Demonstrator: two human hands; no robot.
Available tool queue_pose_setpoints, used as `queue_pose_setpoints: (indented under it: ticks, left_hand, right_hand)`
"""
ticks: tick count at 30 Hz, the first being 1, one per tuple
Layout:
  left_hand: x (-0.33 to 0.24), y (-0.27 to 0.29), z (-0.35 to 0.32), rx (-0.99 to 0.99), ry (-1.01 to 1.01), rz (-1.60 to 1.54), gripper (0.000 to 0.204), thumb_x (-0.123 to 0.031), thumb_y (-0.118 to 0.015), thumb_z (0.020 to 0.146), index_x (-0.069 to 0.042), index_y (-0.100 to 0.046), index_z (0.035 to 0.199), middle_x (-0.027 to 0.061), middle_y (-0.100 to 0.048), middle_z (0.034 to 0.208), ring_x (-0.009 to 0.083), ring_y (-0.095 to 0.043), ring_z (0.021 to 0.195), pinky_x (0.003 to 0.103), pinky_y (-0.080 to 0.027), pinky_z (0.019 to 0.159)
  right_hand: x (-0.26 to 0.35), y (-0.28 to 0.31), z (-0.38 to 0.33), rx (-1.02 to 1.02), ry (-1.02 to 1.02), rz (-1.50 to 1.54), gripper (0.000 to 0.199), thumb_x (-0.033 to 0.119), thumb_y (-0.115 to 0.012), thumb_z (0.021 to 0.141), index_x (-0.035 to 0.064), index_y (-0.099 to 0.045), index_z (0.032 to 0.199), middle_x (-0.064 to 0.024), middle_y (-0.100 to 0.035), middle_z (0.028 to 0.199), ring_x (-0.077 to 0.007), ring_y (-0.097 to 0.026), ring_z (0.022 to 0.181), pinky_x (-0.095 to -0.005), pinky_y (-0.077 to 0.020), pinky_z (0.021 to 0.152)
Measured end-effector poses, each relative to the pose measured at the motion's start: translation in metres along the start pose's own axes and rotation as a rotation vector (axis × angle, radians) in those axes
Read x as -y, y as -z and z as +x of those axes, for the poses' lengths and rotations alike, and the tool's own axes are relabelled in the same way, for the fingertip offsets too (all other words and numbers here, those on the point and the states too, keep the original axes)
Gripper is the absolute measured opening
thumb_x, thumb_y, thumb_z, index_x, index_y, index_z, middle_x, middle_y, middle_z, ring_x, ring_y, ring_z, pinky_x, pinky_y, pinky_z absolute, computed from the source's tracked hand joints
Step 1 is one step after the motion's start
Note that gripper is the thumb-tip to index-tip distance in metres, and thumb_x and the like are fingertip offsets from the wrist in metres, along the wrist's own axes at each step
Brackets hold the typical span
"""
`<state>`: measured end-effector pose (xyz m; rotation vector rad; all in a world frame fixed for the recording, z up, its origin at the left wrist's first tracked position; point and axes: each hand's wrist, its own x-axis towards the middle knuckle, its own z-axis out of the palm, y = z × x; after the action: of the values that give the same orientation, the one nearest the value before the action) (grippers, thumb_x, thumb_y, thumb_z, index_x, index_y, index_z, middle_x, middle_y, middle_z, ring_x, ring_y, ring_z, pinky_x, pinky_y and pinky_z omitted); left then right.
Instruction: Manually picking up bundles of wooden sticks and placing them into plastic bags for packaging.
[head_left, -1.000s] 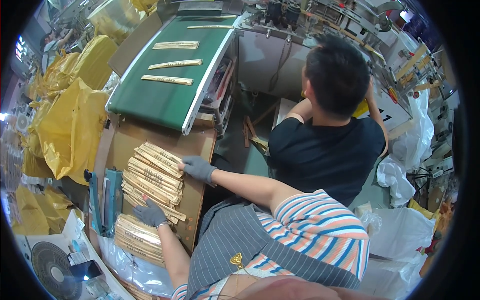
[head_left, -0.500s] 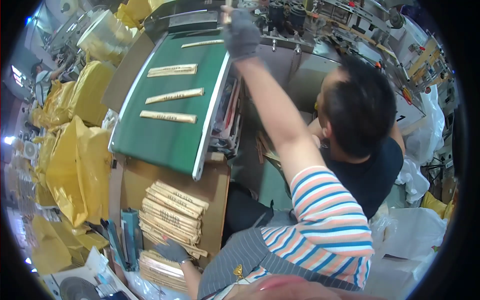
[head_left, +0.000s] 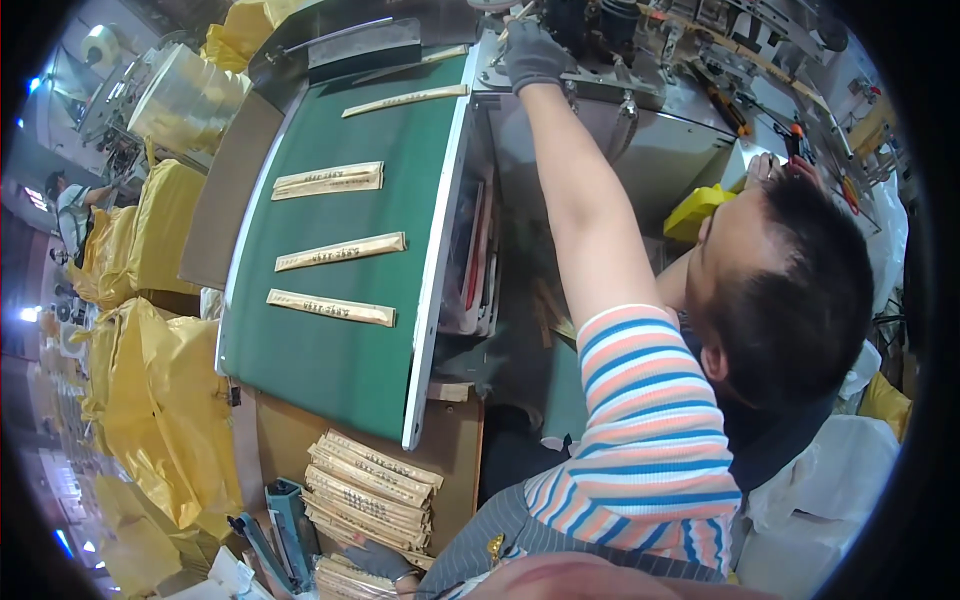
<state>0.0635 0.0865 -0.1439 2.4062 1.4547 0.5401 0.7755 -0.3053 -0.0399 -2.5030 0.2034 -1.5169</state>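
From my end I see the right hand (head_left: 537, 55) bent at the fingers around a slim pale strip (head_left: 515, 20), just off the far right corner of the belt; whether they clamp it I cannot tell. Its grey knit glove stops at the wrist, and the bare forearm runs up nearly straight, bending slightly at the elbow, from a ribbed sleeve (head_left: 655, 420) striped in white, blue and peach.

The left hand (head_left: 378, 560), gloved the same, lies low at the near end of the pile of packets (head_left: 372, 490). It is partly cut off from my view, so I cannot say if its fingers are together or apart.

Those packets are long, flat tan paper with dark print, overlapping like shingles on the brown desk (head_left: 283, 430), below the belt's near edge. Beside the left hand, a second bundle (head_left: 345, 580) sits at the bottom.

On the smooth green belt (head_left: 330, 215), with its pale metal right edge, single packets (head_left: 330, 307) lie crosswise, spaced apart. A teal metal tool (head_left: 290, 530) stands by the desk's near left corner. Crinkled yellow bags (head_left: 165, 420) bulge along the belt's left.
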Motion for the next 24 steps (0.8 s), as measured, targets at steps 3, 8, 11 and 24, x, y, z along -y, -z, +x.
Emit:
queue_pose_setpoints:
  ticks: [3,8,11,24]
  left_hand:
    - [0.022,-0.004,0.001,-0.031,0.015,0.036,0.066,-0.044,-0.037,0.095,0.012,-0.035,0.131,0.0322,-0.042,0.129,0.0434,-0.041,0.12,0.043,-0.031,0.102]
    - [0.033,-0.011,0.004,-0.064,0.03,0.045,0.065,-0.041,-0.042,0.093,0.013,-0.039,0.128,0.0323,-0.042,0.13,0.043,-0.039,0.122,0.042,-0.029,0.105]
    - [0.032,-0.013,0.002,-0.088,0.025,0.094,0.061,-0.035,-0.048,0.092,0.014,-0.04,0.126,0.0331,-0.043,0.128,0.0437,-0.041,0.12,0.043,-0.031,0.103]
    - [0.037,-0.023,0.005,-0.181,-0.056,0.129,0.066,-0.049,-0.042,0.092,0.008,-0.044,0.125,0.0285,-0.048,0.123,0.0424,-0.045,0.112,0.046,-0.035,0.096]
  right_hand:
    - [0.023,0.023,0.002,0.001,-0.044,0.014,0.023,0.023,-0.057,0.08,0.0248,-0.063,0.102,-0.0015,-0.063,0.09,-0.0245,-0.063,0.079,-0.0388,-0.0501,0.062]
    - [0.119,0.148,-0.038,-0.492,-0.133,0.888,0.011,0.015,-0.053,0.091,0.0064,-0.058,0.097,-0.0112,-0.063,0.09,-0.0252,-0.063,0.08,-0.0349,-0.0498,0.065]
    - [0.185,0.244,-0.095,-0.388,0.023,1.251,0.01,0.012,-0.052,0.093,0.0027,-0.056,0.094,-0.0119,-0.061,0.085,-0.0224,-0.06,0.07,-0.0309,-0.0478,0.063]
    - [0.232,0.424,-0.313,1.577,0.62,0.98,0.036,0.035,-0.047,0.085,0.0036,-0.065,0.085,-0.022,-0.064,0.085,-0.0388,-0.061,0.08,-0.0469,-0.0473,0.075]
